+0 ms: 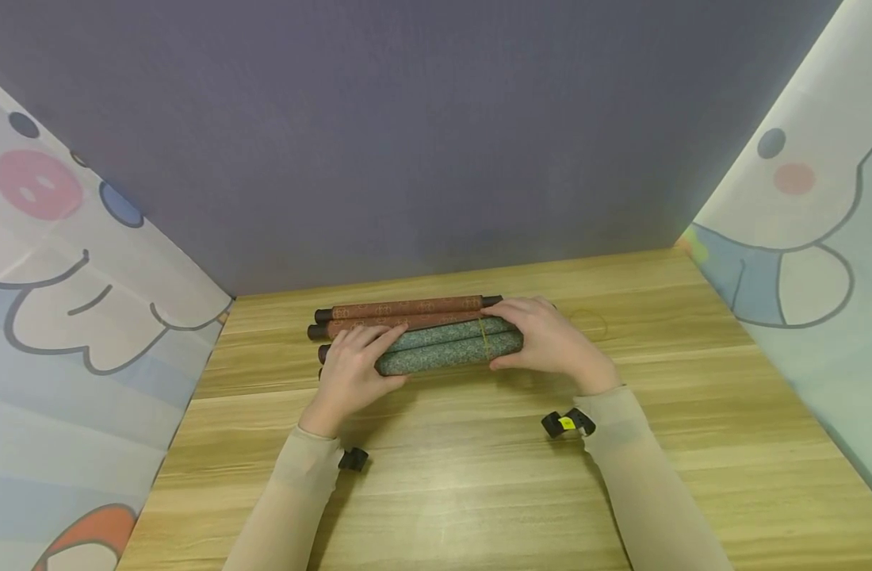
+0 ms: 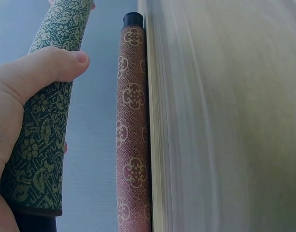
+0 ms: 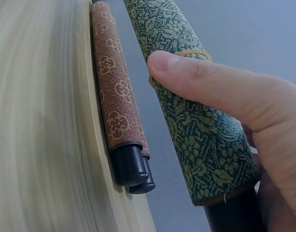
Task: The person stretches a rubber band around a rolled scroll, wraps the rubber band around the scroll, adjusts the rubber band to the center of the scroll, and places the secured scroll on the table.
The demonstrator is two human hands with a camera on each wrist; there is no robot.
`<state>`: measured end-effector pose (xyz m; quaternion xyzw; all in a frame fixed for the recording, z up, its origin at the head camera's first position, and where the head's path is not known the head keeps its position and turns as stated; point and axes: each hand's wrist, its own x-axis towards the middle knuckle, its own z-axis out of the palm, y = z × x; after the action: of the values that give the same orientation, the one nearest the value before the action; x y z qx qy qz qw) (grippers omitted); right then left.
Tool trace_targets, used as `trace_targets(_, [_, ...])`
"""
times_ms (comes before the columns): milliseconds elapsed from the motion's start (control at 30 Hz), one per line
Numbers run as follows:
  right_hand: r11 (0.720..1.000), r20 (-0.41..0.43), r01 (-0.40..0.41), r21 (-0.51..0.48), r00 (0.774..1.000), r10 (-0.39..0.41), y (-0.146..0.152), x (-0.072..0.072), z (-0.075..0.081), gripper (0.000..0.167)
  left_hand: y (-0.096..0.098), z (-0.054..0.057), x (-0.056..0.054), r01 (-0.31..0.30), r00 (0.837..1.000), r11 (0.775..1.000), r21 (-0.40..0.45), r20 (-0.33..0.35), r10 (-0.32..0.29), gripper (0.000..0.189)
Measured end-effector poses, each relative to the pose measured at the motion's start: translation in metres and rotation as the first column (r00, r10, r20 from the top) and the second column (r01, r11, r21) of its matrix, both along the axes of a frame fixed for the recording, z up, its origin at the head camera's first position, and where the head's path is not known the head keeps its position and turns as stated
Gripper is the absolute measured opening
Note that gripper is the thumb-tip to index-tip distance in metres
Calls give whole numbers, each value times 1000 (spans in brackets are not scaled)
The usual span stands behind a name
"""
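Two rolled scrolls in green patterned cloth (image 1: 436, 357) lie side by side between my hands, raised over the wooden table. My left hand (image 1: 346, 373) grips their left end, its thumb laid along the green cloth (image 2: 41, 121) in the left wrist view. At the right end my right hand (image 1: 546, 341) holds them, thumb pressed beside a thin yellow rubber band (image 3: 194, 52) that goes round the roll. Just behind are two reddish-brown scrolls (image 1: 407, 308) with gold patterns and black end knobs (image 3: 128, 164), resting on the table. My fingers hide part of the green scrolls' ends.
A loose rubber band (image 1: 591, 321) lies on the wooden table (image 1: 443, 476) right of my right hand. A grey-blue panel (image 1: 436, 159) rises along the table's back edge. Cartoon-printed curtains (image 1: 86, 317) stand on both sides.
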<state>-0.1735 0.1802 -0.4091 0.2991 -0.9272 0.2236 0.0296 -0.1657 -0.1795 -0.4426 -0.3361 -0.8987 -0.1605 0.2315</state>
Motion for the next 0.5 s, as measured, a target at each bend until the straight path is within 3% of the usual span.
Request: trace_targets(500, [1000, 5, -4, 28, 1000, 4, -5, 2, -3, 91, 2, 0, 2, 17, 999, 1000, -4, -37, -17, 96])
